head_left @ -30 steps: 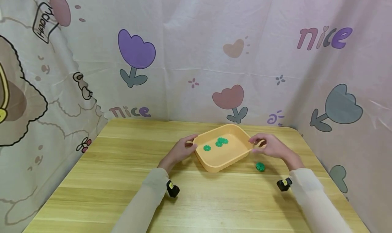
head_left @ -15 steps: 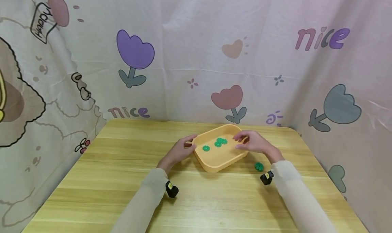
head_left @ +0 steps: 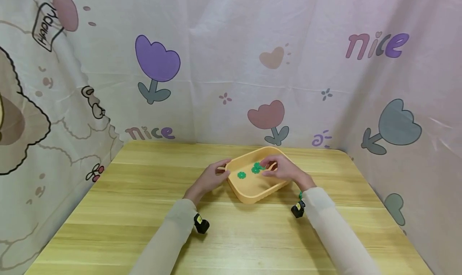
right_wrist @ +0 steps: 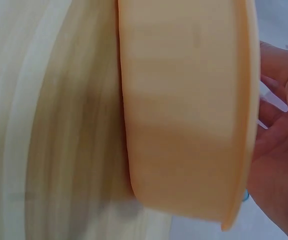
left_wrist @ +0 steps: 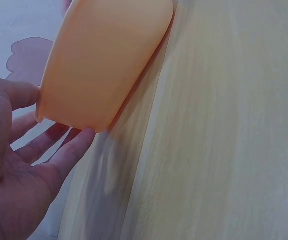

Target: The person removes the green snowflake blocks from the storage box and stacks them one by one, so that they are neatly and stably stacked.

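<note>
A yellow plastic basket point(head_left: 250, 196) with rounded corners sits at an angle near the table's back edge. My left hand point(head_left: 210, 179) grips its left end by the handle. In the left wrist view the thumb lies at the rim and other fingers curve beneath it. My right hand point(head_left: 285, 170) is over the basket's right side, thumb and fingers apart, fingertips right beside a cluster of small green flower-shaped discs point(head_left: 256, 170). Another green disc point(head_left: 241, 175) lies alone on the basket's left side. In the right wrist view the basket wall hides most of the right fingertips.
One more green disc point(head_left: 300, 194) lies on the table, mostly hidden behind the right sleeve. The wooden table point(head_left: 238, 243) ends at a printed curtain point(head_left: 209, 106) at the back and sides. Small black cameras sit at both wrists.
My right hand has moved left from the basket's right end to over the discs inside. Its sleeve now covers most of the disc on the table. My left hand has stayed at the handle.
</note>
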Tool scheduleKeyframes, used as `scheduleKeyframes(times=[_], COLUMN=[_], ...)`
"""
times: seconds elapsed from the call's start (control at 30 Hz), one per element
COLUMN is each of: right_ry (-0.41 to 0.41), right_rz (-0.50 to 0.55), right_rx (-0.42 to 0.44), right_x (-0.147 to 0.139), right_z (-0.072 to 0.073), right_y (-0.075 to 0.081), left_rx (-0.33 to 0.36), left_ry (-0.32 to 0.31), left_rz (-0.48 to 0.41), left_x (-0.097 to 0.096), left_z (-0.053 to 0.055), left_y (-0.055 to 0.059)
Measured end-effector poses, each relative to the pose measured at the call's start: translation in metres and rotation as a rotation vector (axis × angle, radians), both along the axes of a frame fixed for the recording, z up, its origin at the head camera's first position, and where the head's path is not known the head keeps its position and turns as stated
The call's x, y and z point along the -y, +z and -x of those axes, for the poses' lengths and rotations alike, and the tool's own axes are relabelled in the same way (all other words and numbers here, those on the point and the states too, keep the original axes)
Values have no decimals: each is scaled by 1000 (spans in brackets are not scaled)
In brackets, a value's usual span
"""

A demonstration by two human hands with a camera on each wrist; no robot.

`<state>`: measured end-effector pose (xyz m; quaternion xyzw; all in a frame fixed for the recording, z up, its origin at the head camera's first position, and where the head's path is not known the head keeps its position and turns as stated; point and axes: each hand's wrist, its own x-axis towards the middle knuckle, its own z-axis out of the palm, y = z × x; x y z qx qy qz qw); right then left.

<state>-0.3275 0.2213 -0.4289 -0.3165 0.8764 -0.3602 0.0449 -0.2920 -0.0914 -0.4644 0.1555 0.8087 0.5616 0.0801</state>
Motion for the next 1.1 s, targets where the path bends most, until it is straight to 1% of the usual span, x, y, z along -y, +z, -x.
scheduleKeyframes(times=[0.3, 0.47, 0.73, 0.93, 1.1], right_ry=[9, 18, 7, 34, 72], right_rz=[-34, -51, -96, -127, -141], right_rx=[0, -4, 35, 53, 22], right_x=[24, 36, 53, 63, 71], right_z=[5, 7, 12, 13, 14], right_y=[-7, -9, -16, -20, -22], left_rx=[-6, 8, 22, 27, 24], left_ry=[-13, -13, -17, -20, -27], left_rz=[-4, -23, -38, -34, -40], left_x=[1, 0, 0, 0, 0], left_z=[2, 2, 4, 3, 1], left_y=[-2, -2, -2, -2, 0])
